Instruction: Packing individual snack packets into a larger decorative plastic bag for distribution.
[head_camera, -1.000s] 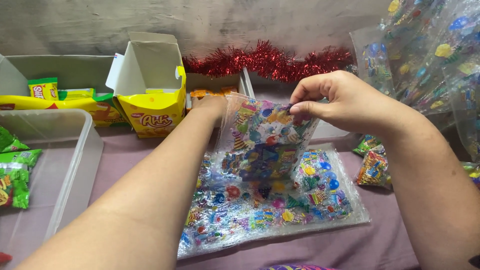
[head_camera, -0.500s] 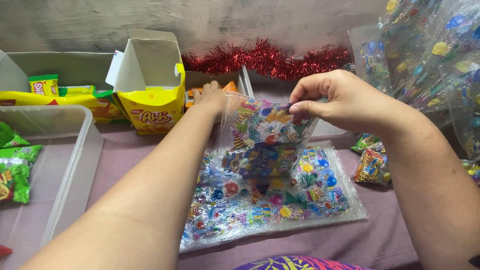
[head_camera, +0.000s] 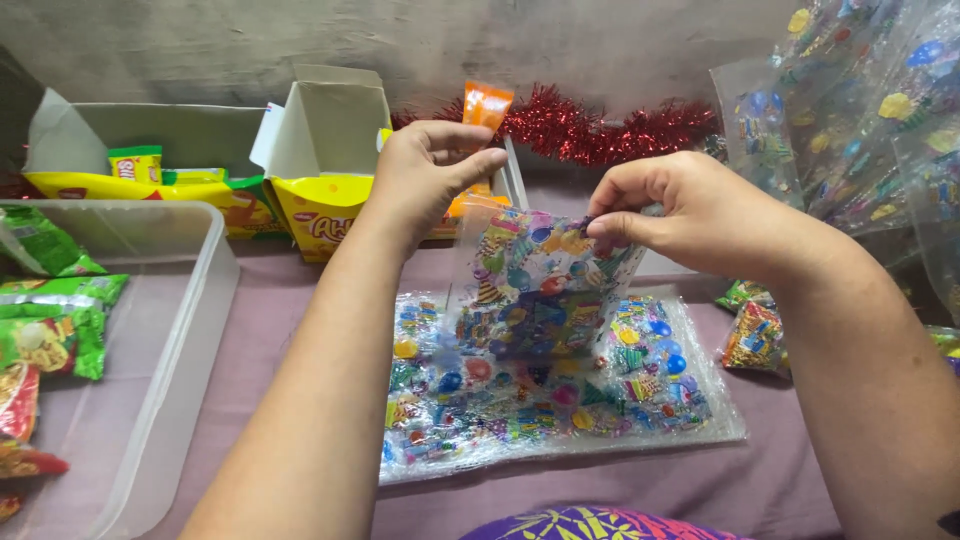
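My left hand (head_camera: 430, 175) pinches an orange snack packet (head_camera: 484, 110) by its lower part and holds it over the mouth of a clear bag printed with colourful shapes (head_camera: 535, 285). The bag stands upright, and my right hand (head_camera: 690, 215) grips its top right edge. Under the bag a flat stack of the same printed bags (head_camera: 560, 400) lies on the purple table.
An open yellow carton (head_camera: 325, 170) and a longer yellow box (head_camera: 140, 180) stand at the back left. A clear plastic tub (head_camera: 190, 330) at left holds green snack packets (head_camera: 55, 330). Red tinsel (head_camera: 610, 125) runs along the wall. More printed bags (head_camera: 850, 110) hang at right, small packets (head_camera: 755, 335) below them.
My left hand has lifted away from the boxes and now holds an orange packet above the bag's mouth. My right hand keeps its grip on the bag's top edge.
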